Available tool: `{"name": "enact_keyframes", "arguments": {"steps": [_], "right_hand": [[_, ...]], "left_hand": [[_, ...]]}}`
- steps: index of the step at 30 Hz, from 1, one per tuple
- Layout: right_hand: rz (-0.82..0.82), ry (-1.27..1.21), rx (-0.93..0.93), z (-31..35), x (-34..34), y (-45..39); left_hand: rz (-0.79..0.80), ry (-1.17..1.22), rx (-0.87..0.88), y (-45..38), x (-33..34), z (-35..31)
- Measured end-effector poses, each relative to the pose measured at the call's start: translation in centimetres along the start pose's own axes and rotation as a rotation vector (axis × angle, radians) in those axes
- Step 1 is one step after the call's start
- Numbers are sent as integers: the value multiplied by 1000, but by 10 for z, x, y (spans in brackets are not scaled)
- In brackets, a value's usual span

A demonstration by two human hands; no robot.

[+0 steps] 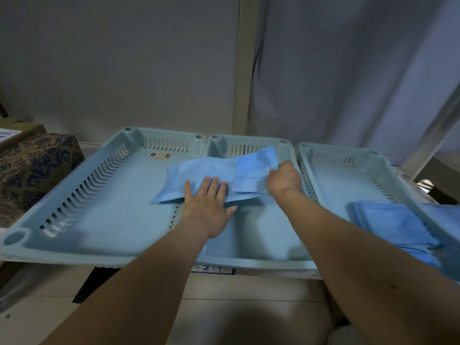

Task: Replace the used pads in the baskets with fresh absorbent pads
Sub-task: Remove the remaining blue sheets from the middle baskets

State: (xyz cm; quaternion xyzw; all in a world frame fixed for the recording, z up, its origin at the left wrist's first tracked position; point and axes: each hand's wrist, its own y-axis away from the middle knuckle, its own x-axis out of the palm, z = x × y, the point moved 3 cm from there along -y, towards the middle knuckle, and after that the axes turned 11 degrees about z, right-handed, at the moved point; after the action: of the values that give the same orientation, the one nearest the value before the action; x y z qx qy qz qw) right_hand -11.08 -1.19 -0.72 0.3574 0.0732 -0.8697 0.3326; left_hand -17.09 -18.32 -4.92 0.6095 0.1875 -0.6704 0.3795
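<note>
The left hand (207, 207) lies with straight fingers (213, 186) on the blue pad (209, 175); the right hand (283, 179) pinches its far corner over the middle basket (258, 235).

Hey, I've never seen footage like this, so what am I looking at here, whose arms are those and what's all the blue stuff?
This is one picture from a camera worn on a person's head, looking down at their own bare arms. Three pale blue plastic baskets sit side by side: left basket, middle basket, right basket. The left hand presses flat on a blue absorbent pad that lies across the left and middle baskets. The right hand pinches the pad's far corner, seemingly unfolding it. A stack of folded blue pads lies in the right basket. A patterned box stands at the left.
</note>
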Motion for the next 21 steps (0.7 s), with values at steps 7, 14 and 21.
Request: {"name": "enact_keyframes", "arguments": {"steps": [7, 14, 21], "right_hand": [[-22, 128, 62, -18, -37, 0], [7, 384, 119, -54, -62, -3], [-59, 498, 77, -47, -49, -1]], "left_hand": [[-8, -90, -18, 1, 0, -2], [92, -187, 168, -6, 2, -17], [71, 263, 337, -9, -13, -59]]}}
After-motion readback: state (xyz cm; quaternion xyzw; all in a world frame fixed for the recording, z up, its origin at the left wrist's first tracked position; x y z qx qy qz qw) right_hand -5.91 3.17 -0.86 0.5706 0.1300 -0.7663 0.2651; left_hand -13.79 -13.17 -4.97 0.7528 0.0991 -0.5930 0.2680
